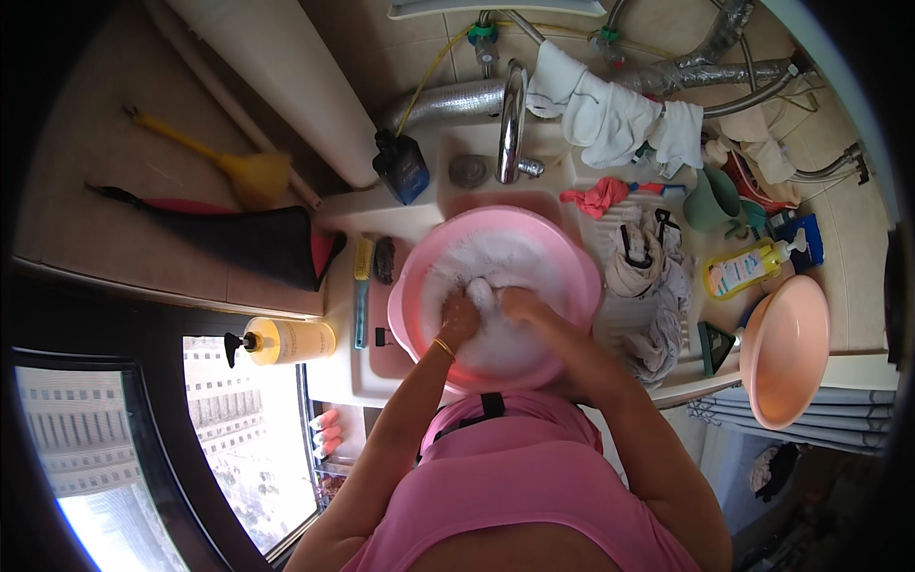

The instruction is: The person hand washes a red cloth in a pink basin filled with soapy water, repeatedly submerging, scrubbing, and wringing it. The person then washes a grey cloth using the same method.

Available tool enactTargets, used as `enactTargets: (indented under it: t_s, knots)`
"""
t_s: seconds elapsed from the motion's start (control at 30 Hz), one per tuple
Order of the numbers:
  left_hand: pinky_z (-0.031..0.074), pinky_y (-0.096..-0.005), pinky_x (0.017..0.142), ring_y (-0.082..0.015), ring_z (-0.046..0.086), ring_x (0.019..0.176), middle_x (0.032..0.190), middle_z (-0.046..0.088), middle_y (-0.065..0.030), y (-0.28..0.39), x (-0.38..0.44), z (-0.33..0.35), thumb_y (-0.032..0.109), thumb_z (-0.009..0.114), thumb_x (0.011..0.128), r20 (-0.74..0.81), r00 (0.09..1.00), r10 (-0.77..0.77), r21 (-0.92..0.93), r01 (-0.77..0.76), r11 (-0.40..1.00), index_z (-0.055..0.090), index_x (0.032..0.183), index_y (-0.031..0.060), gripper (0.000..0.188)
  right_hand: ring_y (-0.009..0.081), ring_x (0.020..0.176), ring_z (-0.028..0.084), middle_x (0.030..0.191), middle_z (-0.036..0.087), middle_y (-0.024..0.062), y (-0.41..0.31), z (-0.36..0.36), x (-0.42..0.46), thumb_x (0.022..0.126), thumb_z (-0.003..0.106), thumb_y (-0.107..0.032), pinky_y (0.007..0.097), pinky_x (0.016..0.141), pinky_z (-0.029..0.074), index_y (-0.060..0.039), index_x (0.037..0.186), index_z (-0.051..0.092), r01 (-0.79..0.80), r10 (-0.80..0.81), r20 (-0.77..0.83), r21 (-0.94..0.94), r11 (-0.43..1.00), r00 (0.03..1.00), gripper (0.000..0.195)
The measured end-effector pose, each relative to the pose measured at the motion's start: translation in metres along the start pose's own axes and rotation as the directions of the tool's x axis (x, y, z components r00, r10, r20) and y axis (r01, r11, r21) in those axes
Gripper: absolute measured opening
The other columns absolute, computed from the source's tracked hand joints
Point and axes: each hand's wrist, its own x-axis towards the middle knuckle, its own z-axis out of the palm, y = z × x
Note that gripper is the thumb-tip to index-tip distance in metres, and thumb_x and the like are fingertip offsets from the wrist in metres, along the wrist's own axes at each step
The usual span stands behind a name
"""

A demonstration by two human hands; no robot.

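A pink plastic basin (587, 275) of foamy water stands in the sink before me. My left hand (458, 314) is in the suds at the basin's middle, its fingers curled at a white, foam-covered thing (480, 292), perhaps wet cloth. Right of it, my right hand (520, 304) reaches into the foam, fingertips hidden, so its hold cannot be told. Wet clothes (654, 314) lie heaped on the ribbed drainboard, with a red cloth (599, 197) behind them.
A chrome faucet (511, 121) rises behind the basin. Two scrub brushes, one with a blue handle (361, 314), lie at left beside a yellow pump bottle (289, 341). At right are another yellow pump bottle (743, 269) and a peach basin (786, 350). White cloths (615, 114) hang behind.
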Motion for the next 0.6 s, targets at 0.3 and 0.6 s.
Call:
enactTargets:
  t_s: [0.3,0.6]
  knots:
    - [0.04,-0.0451,0.093,-0.0375,0.054,0.101,0.097,0.064,-0.0172,0.006,0.027,-0.015,0.036,0.046,0.091,-0.1,0.985,-0.142,-0.194,0.121,0.973,0.058,0.107,0.0005,0.041,0.0248,0.09,0.063,0.094,0.064,0.015,-0.053,-0.087,-0.058,0.076,0.056,0.001,0.0381,0.078,0.05,-0.0027,0.106,0.058,0.232,-0.083,-0.467,0.272,0.934,0.88,0.031]
    - [0.05,-0.0489,0.079,-0.0362,0.058,0.099,0.11,0.06,-0.0131,0.081,-0.019,-0.105,0.049,0.038,0.092,0.366,0.889,0.276,-0.723,0.459,-0.517,0.043,0.131,0.012,0.054,0.0141,0.102,0.055,0.11,0.057,0.0082,-0.096,-0.18,-0.129,0.076,0.058,0.002,0.0277,0.089,0.044,-0.0015,0.12,0.049,0.557,-0.065,-0.553,0.821,0.128,0.83,0.045]
